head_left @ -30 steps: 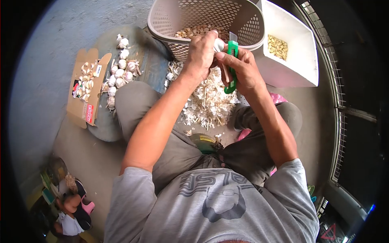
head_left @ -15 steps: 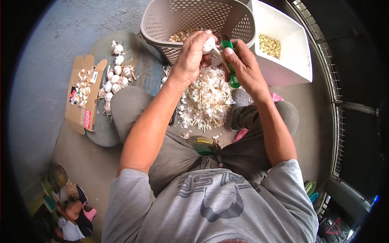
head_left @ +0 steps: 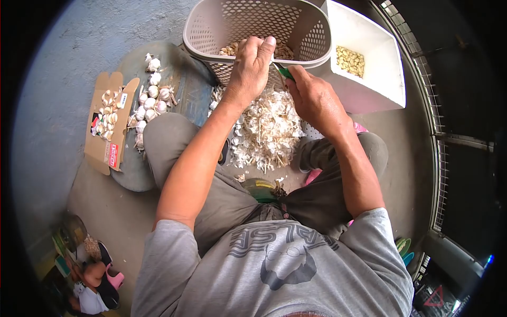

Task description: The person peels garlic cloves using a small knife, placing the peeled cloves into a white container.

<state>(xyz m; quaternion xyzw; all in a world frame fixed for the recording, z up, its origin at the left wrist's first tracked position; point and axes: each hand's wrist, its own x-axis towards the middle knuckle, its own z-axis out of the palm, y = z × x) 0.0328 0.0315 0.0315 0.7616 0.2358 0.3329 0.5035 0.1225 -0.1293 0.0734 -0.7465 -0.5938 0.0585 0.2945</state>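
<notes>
My left hand (head_left: 251,67) is closed at the near rim of the brown perforated basket (head_left: 257,57). A garlic bulb is in its grip, almost wholly hidden behind the fingers. Just to the right, my right hand (head_left: 319,98) is wrapped around a knife with a green handle (head_left: 285,73). The blade points up and left, its tip beside my left fingers. Below both hands lies a heap of garlic skins and stalks (head_left: 268,129). Loose garlic cloves (head_left: 283,51) lie in the bottom of the basket.
A white foam box (head_left: 385,58) with peeled cloves (head_left: 350,62) stands right of the basket. Whole garlic bulbs (head_left: 150,102) lie on a dark round surface (head_left: 185,68) at left, beside an open carton (head_left: 100,149) of cloves. Another person (head_left: 95,274) is at lower left.
My left hand has turned so its back hides the bulb. My right hand has rotated over, bringing the knife from upright to slanting with its blade against the left hand.
</notes>
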